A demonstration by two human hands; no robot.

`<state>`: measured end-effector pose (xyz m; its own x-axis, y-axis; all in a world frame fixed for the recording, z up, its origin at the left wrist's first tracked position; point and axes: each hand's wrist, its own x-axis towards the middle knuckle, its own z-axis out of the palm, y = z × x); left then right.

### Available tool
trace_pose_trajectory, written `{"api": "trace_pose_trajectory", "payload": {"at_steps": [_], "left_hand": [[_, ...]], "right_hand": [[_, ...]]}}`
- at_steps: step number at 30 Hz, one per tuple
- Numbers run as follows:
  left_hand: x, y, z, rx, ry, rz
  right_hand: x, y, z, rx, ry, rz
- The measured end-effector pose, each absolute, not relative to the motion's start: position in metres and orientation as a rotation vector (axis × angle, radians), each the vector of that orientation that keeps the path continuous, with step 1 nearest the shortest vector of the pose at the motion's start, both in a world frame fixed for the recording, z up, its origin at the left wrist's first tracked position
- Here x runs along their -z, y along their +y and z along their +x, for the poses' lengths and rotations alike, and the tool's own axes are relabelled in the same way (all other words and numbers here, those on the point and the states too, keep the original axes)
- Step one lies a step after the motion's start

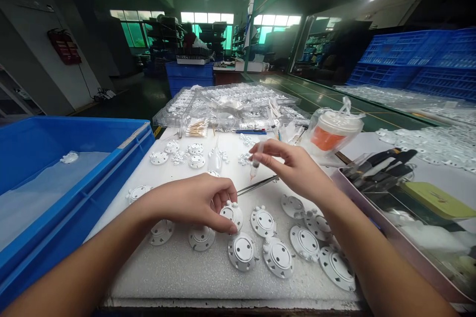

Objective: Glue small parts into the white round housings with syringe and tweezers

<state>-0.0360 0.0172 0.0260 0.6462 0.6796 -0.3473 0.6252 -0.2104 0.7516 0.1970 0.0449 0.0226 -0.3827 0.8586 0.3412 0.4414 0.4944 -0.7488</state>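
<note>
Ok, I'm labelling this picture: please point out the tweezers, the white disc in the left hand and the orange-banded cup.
Tweezers [260, 184]: head view, on the metal arms.
Held white disc [231, 213]: head view, on its round centre.
Orange-banded cup [327, 138]: head view, on the orange band.

No word, number or brand can be read. Dark marks like print on the white tube [251, 126] are too small to make out. Pale marks on the red case [64, 46] blur. Thin dark lines on the yellow box [437, 199] form no legible letters.
</note>
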Motion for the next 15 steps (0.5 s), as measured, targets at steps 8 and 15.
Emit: {"api": "trace_pose_trajectory", "payload": {"at_steps": [8,15], "left_hand": [[-0.009,0.022,-0.025,-0.184,0.878,1.618],[0.001,0.021,-0.019,-0.250,0.860,1.500]], "right_hand": [[-0.041,0.029,0.193,-1.212,-1.228,-0.309],[-0.029,0.031,0.183,-1.834,-0.995,-0.122]]}}
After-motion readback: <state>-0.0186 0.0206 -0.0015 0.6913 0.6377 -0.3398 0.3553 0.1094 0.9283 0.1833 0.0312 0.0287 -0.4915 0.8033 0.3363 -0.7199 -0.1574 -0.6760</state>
